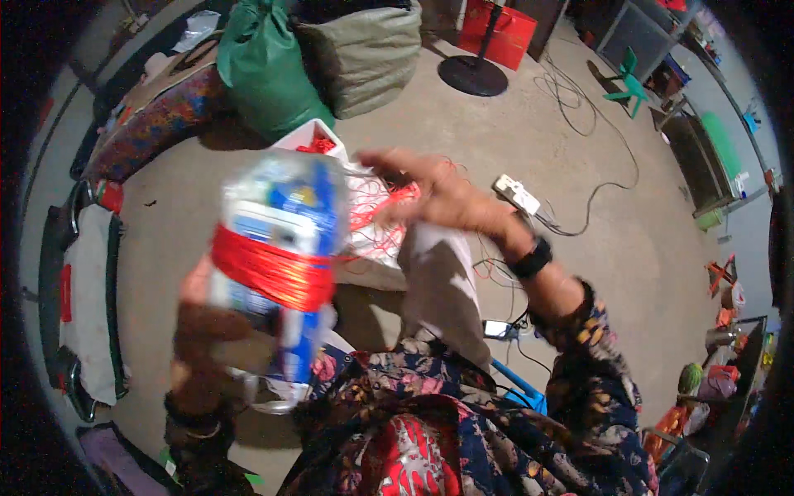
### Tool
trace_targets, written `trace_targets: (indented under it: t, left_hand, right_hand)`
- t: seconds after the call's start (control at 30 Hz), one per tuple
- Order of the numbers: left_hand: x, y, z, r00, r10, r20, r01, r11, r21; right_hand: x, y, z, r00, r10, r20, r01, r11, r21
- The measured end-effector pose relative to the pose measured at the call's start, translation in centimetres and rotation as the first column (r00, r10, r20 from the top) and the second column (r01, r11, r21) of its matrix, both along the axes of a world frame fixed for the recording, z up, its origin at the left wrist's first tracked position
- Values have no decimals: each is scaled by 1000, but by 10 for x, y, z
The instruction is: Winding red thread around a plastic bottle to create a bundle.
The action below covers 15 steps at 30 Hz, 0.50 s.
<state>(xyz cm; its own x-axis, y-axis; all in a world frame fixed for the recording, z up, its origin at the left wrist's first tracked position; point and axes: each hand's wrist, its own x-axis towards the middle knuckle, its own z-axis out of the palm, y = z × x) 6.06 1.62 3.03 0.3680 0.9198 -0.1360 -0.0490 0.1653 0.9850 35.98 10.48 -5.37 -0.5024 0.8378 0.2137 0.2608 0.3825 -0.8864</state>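
Gripping a blurred blue-and-white packet [277,248] wound with red thread [273,271] in the left hand [198,318], raised near the camera, seemingly as a spool. Reaching with the right hand [430,194], fingers loosely spread among loose red strands [376,207], pinch unclear. Sitting over open concrete floor [628,240], green sack [269,70] behind, power strip [517,194] and cables right.

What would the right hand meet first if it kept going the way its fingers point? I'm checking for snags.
The right hand points left, into loose red thread. Straight on, it would probably next meet the thread-wound blue and white bottle in the left hand, though depth is unclear.
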Motion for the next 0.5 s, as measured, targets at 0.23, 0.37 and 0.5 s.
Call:
trace_targets:
  t: [0.23, 0.37, 0.5]
  left_hand:
    - [-2, 3, 2, 984, -76, 159, 107, 974, -198]
    - [-24, -7, -16, 977, 38, 209, 7, 978, -210]
    - [-39, -4, -38, 979, 77, 187, -34, 974, -223]
  right_hand:
    - [-70, -55, -8, 930, 208, -303, -181, 977, 114]
    - [-72, -63, -12, 972, 109, -207, -184, 903, -388]
    - [-73, -80, -9, 961, 108, -253, -199, 908, -369]
